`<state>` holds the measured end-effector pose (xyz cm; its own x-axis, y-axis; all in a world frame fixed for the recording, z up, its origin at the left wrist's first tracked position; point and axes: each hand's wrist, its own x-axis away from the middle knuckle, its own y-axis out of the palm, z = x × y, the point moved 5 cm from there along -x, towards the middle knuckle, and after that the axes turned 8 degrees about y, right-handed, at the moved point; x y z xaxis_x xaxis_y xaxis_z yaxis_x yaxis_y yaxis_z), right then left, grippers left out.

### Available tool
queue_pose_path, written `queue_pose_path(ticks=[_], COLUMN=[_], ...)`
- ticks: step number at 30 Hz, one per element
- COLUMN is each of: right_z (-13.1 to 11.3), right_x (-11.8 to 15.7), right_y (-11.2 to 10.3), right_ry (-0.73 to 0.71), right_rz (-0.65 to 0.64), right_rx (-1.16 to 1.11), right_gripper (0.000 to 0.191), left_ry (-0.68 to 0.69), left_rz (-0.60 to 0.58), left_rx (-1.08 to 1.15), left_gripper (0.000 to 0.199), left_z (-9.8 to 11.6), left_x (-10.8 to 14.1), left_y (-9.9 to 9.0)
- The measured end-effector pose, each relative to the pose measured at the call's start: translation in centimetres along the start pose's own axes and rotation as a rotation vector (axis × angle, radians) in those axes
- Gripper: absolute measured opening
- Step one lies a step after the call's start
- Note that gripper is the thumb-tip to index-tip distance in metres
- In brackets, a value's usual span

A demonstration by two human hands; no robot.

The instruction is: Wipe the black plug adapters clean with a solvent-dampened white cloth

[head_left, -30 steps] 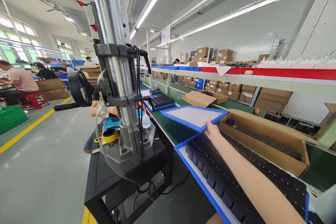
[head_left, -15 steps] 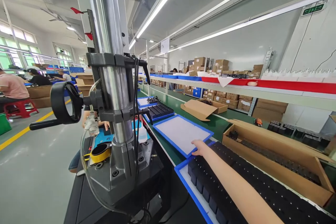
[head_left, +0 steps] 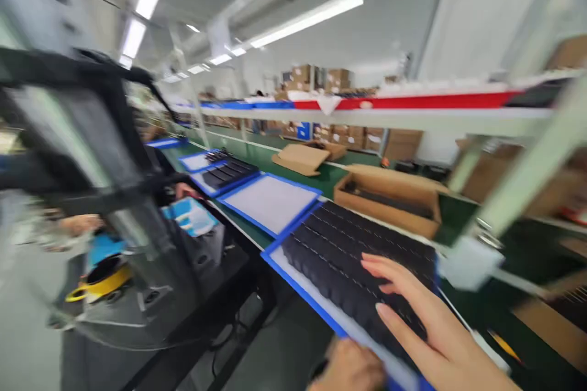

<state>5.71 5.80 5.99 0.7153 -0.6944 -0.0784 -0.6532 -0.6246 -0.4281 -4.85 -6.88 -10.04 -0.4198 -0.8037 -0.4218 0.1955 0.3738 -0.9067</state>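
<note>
My right hand [head_left: 413,311] hovers over or rests lightly on rows of black blocks [head_left: 343,250], its fingers stretched and spread. The blocks fill most of a blue-rimmed tray [head_left: 305,294] with a pale base. At that tray's near edge my left hand [head_left: 351,366] is closed, seemingly round the rim; motion blur softens its fingers. Beyond lies a bare blue-rimmed tray [head_left: 273,201] with a white base, its near edge meeting the filled one.
A dark machine column [head_left: 119,195] stands at left, with yellow tape [head_left: 107,281] on its base. An open carton [head_left: 389,208] lies behind the black blocks. Farther off is another tray with dark parts [head_left: 227,174]. A pale post [head_left: 495,195] rises at right.
The view has swung right and down. The arm that reached to the bare tray's corner is gone from there; both hands now show at the filled tray, one closed at its edge.
</note>
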Motion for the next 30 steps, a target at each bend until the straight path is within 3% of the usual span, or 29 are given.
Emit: queue_pose_path(ticks=[2,4,5,8,11,13,16,22,30], right_z=[5.6,11.7,14.5,19.8,20.0,19.0,18.1,17.9,18.3], right_x=[6.3,11.1,12.8,13.7,11.3,9.5,8.1,6.3,2.7], right_y=[-2.9,-3.8,-3.5,-0.2,2.6,3.2,2.7,0.8,0.1], right_ry=[0.119,0.317,0.409,0.52,0.511,0.503,0.527,0.564,0.601], right_rz=[0.233,0.448,0.531,0.509,0.412,0.385,0.347,0.257,0.206], right_rx=[0.126,0.104,0.043,-0.206,-0.236,-0.211,-0.221,-0.176,-0.153], right_gripper=[0.044,0.049,0.055,0.072,0.073,0.063,0.052,0.049,0.052], left_ry=[0.056,0.048,0.027,-0.012,-0.011,-0.012,-0.03,-0.103,-0.135], left_rz=[0.211,0.404,0.47,0.549,0.538,0.515,0.487,0.467,0.447], left_rx=[0.049,0.074,0.074,0.063,0.056,0.066,0.096,0.141,0.154], left_gripper=[0.033,0.036,0.036,0.035,0.032,0.031,0.03,0.033,0.03], left_z=[-0.5,-1.7,-2.5,-4.8,-5.7,-5.7,-5.4,-5.5,-8.7], left_x=[-0.4,-0.3,-0.3,-0.3,-0.6,-0.9,-1.3,-2.6,-4.2], left_y=[1.9,3.0,3.2,2.7,1.6,1.1,0.8,1.1,1.7])
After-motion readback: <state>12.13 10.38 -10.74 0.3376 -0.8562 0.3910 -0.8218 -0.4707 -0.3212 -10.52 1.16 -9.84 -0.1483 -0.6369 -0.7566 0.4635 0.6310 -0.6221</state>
